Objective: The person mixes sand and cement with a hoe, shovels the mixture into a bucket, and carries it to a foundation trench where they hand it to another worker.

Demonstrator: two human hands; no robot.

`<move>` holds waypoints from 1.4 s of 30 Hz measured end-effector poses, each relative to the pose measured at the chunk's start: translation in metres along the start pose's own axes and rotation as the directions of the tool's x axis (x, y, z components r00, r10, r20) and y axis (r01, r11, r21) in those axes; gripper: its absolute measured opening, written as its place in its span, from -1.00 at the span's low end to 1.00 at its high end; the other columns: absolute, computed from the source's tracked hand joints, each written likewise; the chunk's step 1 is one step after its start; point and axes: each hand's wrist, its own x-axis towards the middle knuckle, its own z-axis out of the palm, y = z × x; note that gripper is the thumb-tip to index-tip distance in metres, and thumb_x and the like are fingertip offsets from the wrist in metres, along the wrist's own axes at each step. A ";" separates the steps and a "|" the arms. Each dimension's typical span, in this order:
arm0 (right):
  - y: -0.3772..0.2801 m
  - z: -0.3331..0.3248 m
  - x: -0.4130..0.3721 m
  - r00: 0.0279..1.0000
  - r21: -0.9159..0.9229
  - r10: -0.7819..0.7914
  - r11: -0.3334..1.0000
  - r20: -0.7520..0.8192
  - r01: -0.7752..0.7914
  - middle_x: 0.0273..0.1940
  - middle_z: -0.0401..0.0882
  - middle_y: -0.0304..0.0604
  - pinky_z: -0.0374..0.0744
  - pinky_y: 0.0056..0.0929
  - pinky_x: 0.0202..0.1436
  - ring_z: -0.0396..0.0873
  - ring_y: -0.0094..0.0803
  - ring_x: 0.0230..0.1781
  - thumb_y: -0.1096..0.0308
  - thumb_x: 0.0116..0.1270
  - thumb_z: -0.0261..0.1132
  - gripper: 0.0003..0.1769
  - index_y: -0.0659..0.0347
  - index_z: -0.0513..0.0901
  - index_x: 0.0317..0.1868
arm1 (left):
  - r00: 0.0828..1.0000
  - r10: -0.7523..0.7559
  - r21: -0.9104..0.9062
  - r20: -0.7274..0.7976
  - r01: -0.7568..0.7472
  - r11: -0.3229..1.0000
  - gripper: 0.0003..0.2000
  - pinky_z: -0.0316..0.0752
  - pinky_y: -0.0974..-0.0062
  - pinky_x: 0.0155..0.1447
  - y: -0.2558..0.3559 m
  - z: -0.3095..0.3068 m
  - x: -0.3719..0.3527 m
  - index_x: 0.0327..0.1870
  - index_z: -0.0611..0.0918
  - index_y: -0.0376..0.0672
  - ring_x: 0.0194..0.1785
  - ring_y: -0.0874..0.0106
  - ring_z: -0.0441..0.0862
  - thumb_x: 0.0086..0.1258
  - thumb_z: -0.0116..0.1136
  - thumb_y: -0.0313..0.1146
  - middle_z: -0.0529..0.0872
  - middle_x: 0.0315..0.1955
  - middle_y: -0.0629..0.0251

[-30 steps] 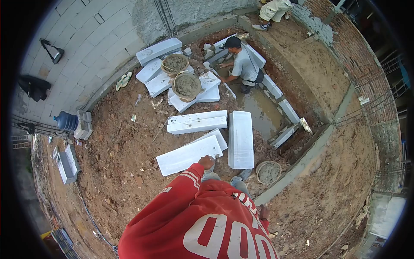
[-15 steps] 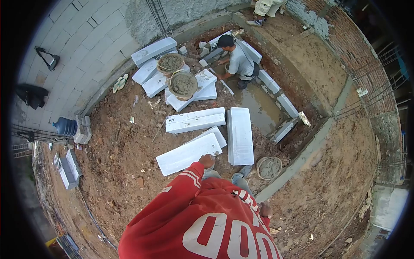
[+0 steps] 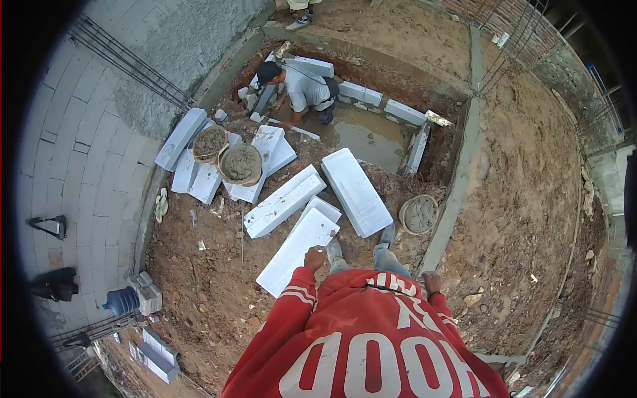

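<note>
Left hand (image 3: 314,258): it is at the near right side of the front aerated concrete block (image 3: 292,260); the fingers look curled, but I cannot tell whether they hold something or touch the block

Right hand (image 3: 431,283): it hangs low beside the red hooded sweatshirt (image 3: 371,318), near the concrete beam (image 3: 471,139); I cannot tell whether its fingers are open or closed

Loose blocks: the front block lies flat on the soil, partly over another; farther left lies a pair (image 3: 284,201), and farther right a third group (image 3: 356,192)

Mortar: two buckets (image 3: 210,144) (image 3: 240,164) stand on the far left block pile, and one bucket (image 3: 419,214) stands on the right, near the beam

Pit: a co-worker (image 3: 306,91) bends over in the muddy water (image 3: 371,136), beside a row of set blocks (image 3: 360,93)

Step in hand: it seems a pause beside the blocks, none being lifted

Next move: handling the front block would, I judge, call for a bend and both hands under its ends
</note>
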 end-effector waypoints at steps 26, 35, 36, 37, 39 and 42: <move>0.006 0.022 0.005 0.997 -0.056 0.065 0.996 -0.043 -0.067 -0.13 0.63 0.20 0.54 -0.04 0.04 0.57 0.16 -0.07 0.03 0.08 0.24 -0.55 0.18 0.68 -0.14 | 0.986 -0.012 -0.234 0.165 0.051 0.971 -0.64 0.53 0.54 -0.44 0.009 -0.016 0.021 0.10 0.57 -0.25 -0.41 0.39 0.73 0.34 0.07 -0.29 0.75 -0.29 0.13; -0.008 0.019 0.009 1.000 -0.113 -0.027 0.993 -0.007 0.026 -0.23 0.66 0.17 0.55 -0.06 -0.01 0.61 0.13 -0.16 0.07 0.06 0.25 -0.59 0.25 0.69 -0.26 | 0.993 0.020 -0.138 0.120 -0.003 0.990 -0.64 0.51 0.54 -0.45 -0.006 -0.011 0.027 0.08 0.58 -0.22 -0.39 0.41 0.72 0.35 0.08 -0.22 0.75 -0.27 0.16; -0.003 0.020 0.014 0.999 -0.103 -0.044 0.994 0.013 0.045 -0.24 0.66 0.16 0.55 -0.06 -0.03 0.62 0.11 -0.18 0.08 0.05 0.26 -0.62 0.24 0.70 -0.28 | 0.993 0.029 -0.108 0.110 -0.017 0.994 -0.63 0.52 0.53 -0.44 -0.007 -0.010 0.027 0.08 0.58 -0.23 -0.38 0.40 0.72 0.35 0.08 -0.20 0.75 -0.27 0.15; 0.002 0.023 0.020 0.997 -0.120 -0.070 0.990 0.027 0.073 -0.24 0.66 0.16 0.55 -0.06 -0.03 0.62 0.11 -0.18 0.08 0.05 0.26 -0.62 0.24 0.70 -0.28 | 0.994 0.036 -0.078 0.100 -0.029 0.997 -0.63 0.52 0.51 -0.43 -0.007 -0.008 0.027 0.07 0.59 -0.24 -0.36 0.39 0.73 0.35 0.08 -0.19 0.75 -0.27 0.14; 0.018 0.033 0.032 0.992 -0.081 -0.118 0.990 -0.050 0.114 -0.37 0.68 0.10 0.64 -0.24 -0.34 0.68 -0.13 -0.42 0.36 0.08 0.24 -0.74 0.43 0.63 -0.31 | 0.998 0.043 -0.080 0.039 -0.040 0.996 -0.62 0.55 0.40 -0.21 -0.024 0.002 0.041 0.00 0.64 -0.17 -0.28 0.27 0.72 0.30 0.10 -0.11 0.75 -0.26 0.10; 0.103 0.069 0.095 1.000 0.155 0.022 0.988 0.015 -0.024 -0.39 0.68 0.07 0.65 -0.33 -0.50 0.66 -0.23 -0.51 0.46 0.12 0.16 -0.79 0.43 0.58 -0.27 | 0.999 0.034 -0.061 0.004 -0.033 0.998 -0.61 0.55 0.27 0.04 -0.027 0.006 0.040 -0.07 0.70 -0.07 -0.15 0.11 0.70 0.25 0.10 -0.01 0.73 -0.22 0.05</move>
